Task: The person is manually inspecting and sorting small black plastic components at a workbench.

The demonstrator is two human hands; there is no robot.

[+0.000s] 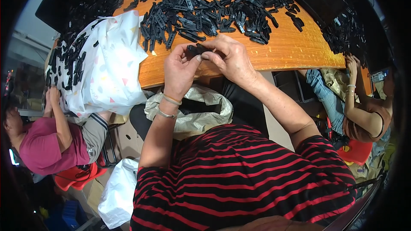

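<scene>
an orange wooden worktop [295,49] curves across the top of the view. red plastic stools [79,175] stand on either side below it, with cardboard boxes [128,139] and a white bag [117,192] on the floor.

Orange wooden table [295,47] across the upper frame. Heap of small black plastic parts [205,4] at upper centre. White patterned bag [109,68] draped over left end.

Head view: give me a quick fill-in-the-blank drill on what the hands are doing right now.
1. Both hands, the left hand and the right hand, pinch one small ____ plastic part.
2. The pile of parts lies on an orange ____ table.
3. Bracelets sit on the ____ wrist.

Missing words: black; wooden; left
</scene>
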